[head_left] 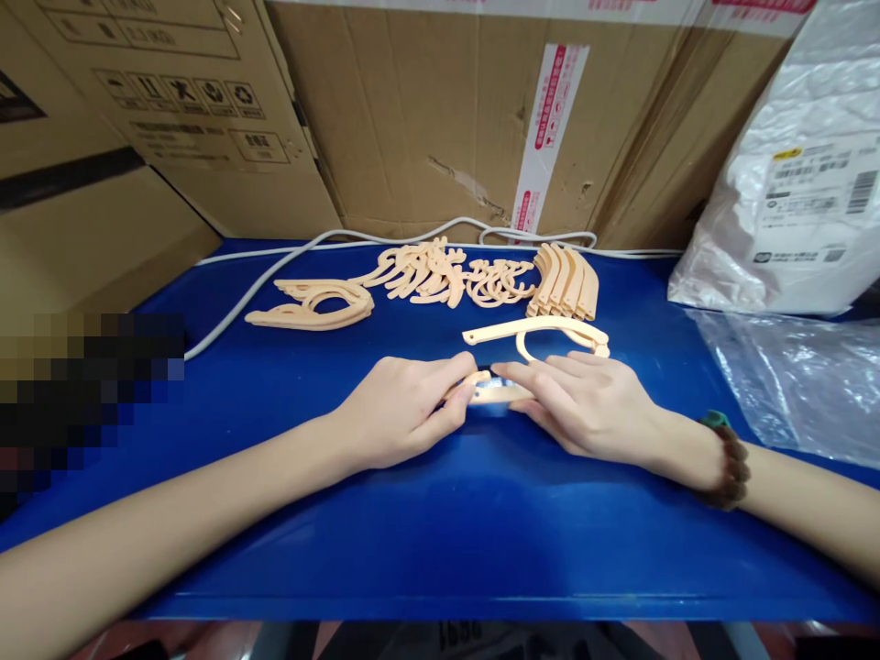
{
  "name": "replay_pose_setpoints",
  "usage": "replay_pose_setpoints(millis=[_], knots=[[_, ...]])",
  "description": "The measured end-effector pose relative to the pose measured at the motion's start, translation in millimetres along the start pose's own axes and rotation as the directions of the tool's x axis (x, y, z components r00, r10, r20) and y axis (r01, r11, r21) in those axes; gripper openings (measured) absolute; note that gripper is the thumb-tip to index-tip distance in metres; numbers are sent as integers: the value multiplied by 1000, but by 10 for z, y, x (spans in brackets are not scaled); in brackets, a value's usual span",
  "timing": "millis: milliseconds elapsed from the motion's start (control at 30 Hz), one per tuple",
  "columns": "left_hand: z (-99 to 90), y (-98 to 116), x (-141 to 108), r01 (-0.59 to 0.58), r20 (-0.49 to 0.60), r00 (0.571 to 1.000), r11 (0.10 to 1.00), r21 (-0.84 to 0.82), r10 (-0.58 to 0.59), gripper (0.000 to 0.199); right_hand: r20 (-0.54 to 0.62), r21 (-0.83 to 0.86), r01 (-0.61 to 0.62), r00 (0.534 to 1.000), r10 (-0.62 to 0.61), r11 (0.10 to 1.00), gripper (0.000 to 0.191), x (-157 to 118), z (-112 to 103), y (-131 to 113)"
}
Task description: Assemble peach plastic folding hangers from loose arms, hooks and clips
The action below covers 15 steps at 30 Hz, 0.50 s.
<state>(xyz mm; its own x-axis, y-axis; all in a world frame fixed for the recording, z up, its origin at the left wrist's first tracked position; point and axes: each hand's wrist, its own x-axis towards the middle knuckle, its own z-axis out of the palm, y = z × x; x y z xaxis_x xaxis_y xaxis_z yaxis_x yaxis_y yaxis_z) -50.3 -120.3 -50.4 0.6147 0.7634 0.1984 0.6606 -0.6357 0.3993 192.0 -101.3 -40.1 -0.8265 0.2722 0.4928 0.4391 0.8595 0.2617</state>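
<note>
Peach plastic piece (500, 395), one, narrow, held between my two hands over the blue desk (440, 522), in front of the row of nested curved arms (567, 282) and somewhat to its left. Left hand (411, 410): thumb and fingers pinched on the left end of the piece, a short rounded end showing at the fingertips; whether that is a separate part I cannot tell. Right hand (584, 401): thumb and fingers closed about the right end, which they partly hide; brown beaded bracelet (730, 467) on my wrist. Long curved arm (501, 334), one, lying just in front of the row, a rounded hook (523, 347) beneath it, partly covered by my right hand. Small curved hooks (496, 282), a heap, immediately left of the row. Forked parts (419, 270), a larger heap, farther left of the row, past the hooks. Folded hanger-shaped pieces (309, 316), a group, well to the left of the row. White cable (330, 236), one, running behind the row and looping forward on the left. Cardboard box (426, 119), taped, upright behind the row. White package (776, 202), labelled, well to the right of the row. Clear plastic bag (790, 385), flat, right of the row and nearer me.
</note>
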Motion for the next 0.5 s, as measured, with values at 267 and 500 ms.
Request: replay_pose_setpoints(millis=[267,500], knots=[[-24,1,-2,48,34,998,999,-1,-48,27,-39,-50,50,998,-52,997,27,17,-25,20],[-25,-34,-8,-18,22,1000,999,-28,19,31,38,-32,77,996,-76,997,33,18,1,32]])
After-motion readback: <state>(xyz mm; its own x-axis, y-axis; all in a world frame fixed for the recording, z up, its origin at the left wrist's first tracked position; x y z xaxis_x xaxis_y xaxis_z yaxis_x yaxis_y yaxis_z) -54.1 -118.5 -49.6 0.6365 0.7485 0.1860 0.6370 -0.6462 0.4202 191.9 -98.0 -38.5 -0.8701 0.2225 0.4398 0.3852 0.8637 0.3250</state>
